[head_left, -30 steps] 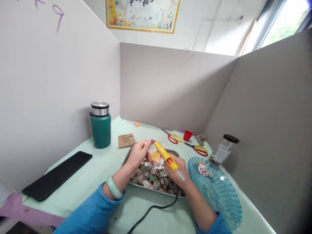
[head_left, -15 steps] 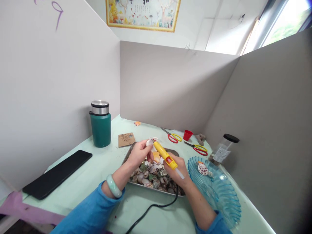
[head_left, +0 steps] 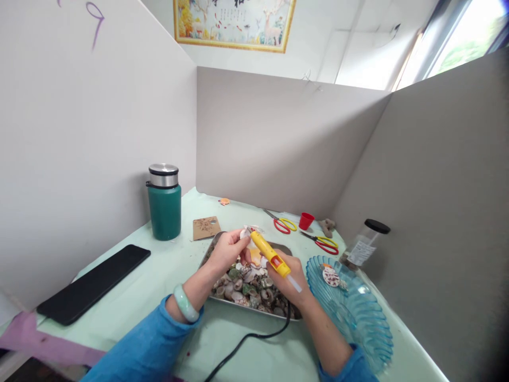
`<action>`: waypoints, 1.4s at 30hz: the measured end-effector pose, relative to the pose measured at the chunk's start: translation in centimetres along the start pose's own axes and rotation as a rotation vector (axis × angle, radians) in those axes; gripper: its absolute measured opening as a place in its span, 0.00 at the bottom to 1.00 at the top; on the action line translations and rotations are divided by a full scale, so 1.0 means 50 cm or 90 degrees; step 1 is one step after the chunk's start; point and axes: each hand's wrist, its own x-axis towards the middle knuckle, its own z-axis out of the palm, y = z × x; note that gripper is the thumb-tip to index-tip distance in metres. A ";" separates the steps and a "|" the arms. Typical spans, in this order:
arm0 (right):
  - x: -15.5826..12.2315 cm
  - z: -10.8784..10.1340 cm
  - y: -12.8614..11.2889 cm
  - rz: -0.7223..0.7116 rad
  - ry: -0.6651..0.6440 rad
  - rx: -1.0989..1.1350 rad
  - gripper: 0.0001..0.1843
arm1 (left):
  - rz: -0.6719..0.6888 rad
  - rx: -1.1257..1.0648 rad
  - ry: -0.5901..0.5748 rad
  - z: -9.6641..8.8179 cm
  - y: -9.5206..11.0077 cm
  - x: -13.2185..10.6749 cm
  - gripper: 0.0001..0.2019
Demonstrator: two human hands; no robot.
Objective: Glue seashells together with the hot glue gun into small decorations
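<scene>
My left hand (head_left: 226, 250) pinches a small pale shell (head_left: 243, 233) above a metal tray (head_left: 246, 309) filled with several mixed seashells. My right hand (head_left: 287, 284) grips a yellow hot glue gun (head_left: 270, 255), its nozzle pointed up-left and touching the shell. A black cord (head_left: 246, 340) runs from the gun toward the table's near edge. A ribbed blue glass plate (head_left: 353, 313) lies to the right of the tray and carries a shell piece (head_left: 331, 276).
A green flask (head_left: 164, 202) and a brown card (head_left: 205, 228) stand at the back left, a black phone (head_left: 93, 284) lies at left. Two red-and-yellow scissors (head_left: 284, 224) (head_left: 324, 243), a red cap (head_left: 306, 220) and a black-lidded jar (head_left: 365, 245) sit behind. White partitions enclose the desk.
Both hands have stayed over the tray. The glue gun's tip and the shell have shifted very slightly; the view has tilted a little.
</scene>
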 end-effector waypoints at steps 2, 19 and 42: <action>-0.001 0.000 0.001 0.002 0.003 0.002 0.12 | 0.000 0.003 -0.005 -0.001 -0.001 0.000 0.14; -0.001 -0.004 0.006 0.025 0.020 0.010 0.12 | 0.038 -0.017 0.056 -0.015 -0.018 0.011 0.12; -0.002 -0.004 0.009 0.001 0.006 -0.008 0.10 | 0.054 -0.051 0.113 -0.013 -0.015 0.012 0.15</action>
